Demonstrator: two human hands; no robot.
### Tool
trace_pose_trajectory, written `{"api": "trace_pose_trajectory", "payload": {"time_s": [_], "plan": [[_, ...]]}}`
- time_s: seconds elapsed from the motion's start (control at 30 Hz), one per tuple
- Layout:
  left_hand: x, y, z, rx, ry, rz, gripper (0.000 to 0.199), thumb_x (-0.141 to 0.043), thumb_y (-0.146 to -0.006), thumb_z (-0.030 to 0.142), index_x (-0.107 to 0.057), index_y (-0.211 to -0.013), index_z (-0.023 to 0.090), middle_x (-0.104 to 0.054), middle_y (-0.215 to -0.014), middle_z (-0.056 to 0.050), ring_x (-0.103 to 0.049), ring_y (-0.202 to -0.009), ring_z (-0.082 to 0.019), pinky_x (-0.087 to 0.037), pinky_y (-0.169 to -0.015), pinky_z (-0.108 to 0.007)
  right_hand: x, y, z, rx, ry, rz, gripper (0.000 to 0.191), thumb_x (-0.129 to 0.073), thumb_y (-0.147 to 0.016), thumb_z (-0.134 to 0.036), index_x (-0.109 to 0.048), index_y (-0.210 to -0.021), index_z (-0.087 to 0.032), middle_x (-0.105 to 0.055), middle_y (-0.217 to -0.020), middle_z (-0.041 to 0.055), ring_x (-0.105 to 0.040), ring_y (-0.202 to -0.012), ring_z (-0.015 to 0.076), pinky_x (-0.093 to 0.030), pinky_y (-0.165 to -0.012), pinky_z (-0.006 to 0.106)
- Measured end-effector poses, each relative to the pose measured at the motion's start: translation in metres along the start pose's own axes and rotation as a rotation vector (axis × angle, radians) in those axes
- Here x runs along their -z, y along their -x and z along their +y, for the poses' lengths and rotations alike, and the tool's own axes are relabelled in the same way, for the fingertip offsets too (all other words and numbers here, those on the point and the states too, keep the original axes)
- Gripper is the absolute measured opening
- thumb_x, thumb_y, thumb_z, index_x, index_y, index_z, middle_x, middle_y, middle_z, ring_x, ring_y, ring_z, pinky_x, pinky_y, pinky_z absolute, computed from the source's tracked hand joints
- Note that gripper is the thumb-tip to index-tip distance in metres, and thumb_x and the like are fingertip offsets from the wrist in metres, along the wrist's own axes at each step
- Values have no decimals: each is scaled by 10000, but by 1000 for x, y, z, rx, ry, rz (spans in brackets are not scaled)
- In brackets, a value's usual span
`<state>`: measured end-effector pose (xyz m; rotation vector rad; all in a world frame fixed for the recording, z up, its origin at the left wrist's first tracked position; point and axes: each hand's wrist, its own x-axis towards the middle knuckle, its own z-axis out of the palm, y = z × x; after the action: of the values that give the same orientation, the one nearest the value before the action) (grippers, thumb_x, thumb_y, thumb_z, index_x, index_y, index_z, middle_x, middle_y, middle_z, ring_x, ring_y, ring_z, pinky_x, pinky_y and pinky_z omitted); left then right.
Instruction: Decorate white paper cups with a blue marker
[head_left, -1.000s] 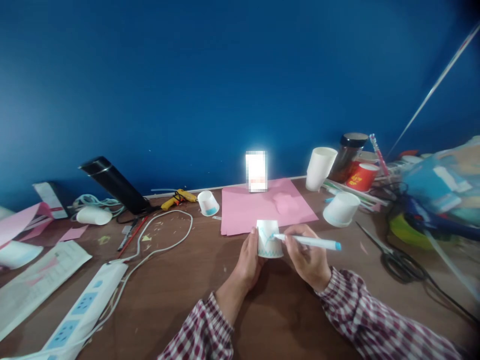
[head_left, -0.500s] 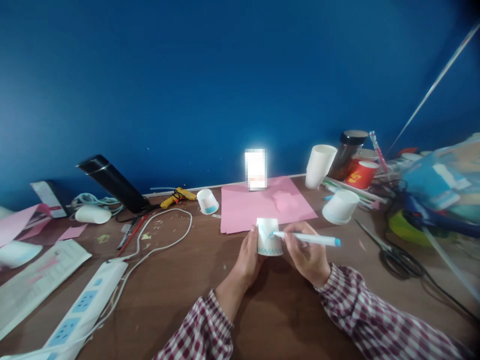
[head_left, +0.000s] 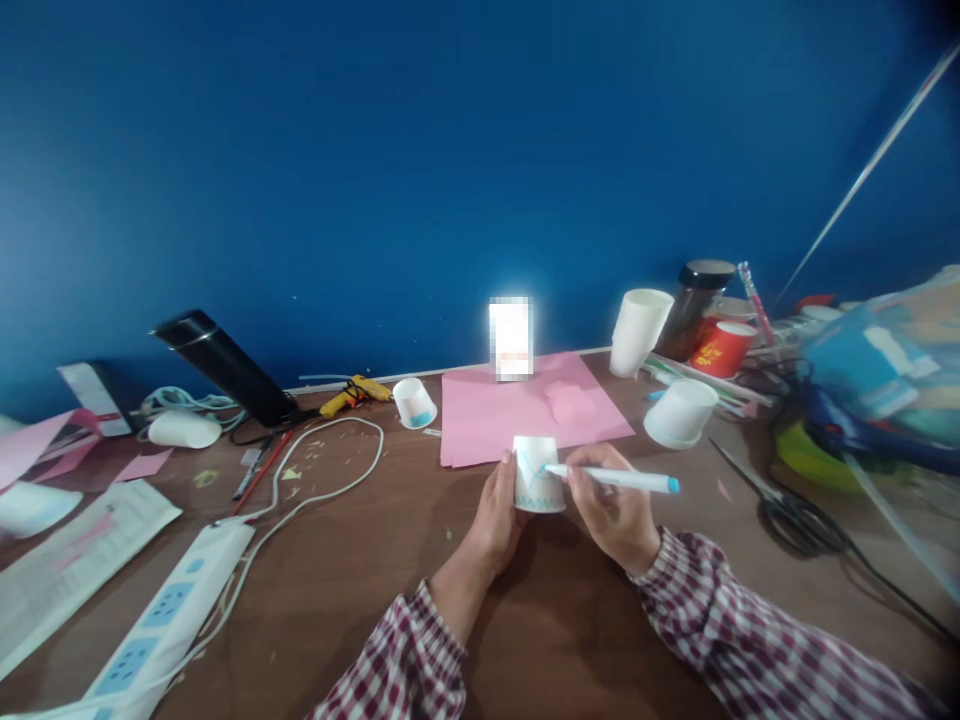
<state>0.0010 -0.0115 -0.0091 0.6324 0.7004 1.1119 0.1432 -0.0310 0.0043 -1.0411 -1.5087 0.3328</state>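
My left hand is closed around the left side and underside of a white paper cup, its wide rim facing down. Light blue zigzags run along the cup's lower band, and blue lines branch on its side above them. Between the fingers of my right hand is a white felt-tip marker with a light blue end. The marker's tip meets the cup's side, by the blue lines. Just beyond the cup lies pink paper.
Behind the pink paper is a bright, blurred-out rectangle. Scissors and an upturned paper cup lie to the right. Left are a power strip, its looping white cable, a yellow glue gun and a black bottle.
The marker's tip has shifted very slightly left on the cup. Both hands keep almost the same position.
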Motion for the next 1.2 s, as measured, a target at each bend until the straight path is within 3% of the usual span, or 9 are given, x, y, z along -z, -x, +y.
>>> {"api": "trace_pose_trajectory", "payload": {"time_s": [0.5,1.2], "plan": [[-1,1,0,-9,0,-16,474,-606,-860,545,-685,-990,96,-728,-891,-96,-635,-798,-191,-465,-815,-320,1,0,-2,-13,15,-9,38,-566,-911,-206,-588,-881,-206,-635,-752,12,-631,-627,143,-514,-548,228],[-5,3,2,-43,-55,-46,453,-603,-860,547,-691,-960,114,-719,-871,-76,-603,-764,-185,-437,-763,-303,0,0,-3,-56,8,-25,81,-553,-926,-257,-589,-875,-206,-647,-733,17,-620,-587,147,-503,-515,238]]}}
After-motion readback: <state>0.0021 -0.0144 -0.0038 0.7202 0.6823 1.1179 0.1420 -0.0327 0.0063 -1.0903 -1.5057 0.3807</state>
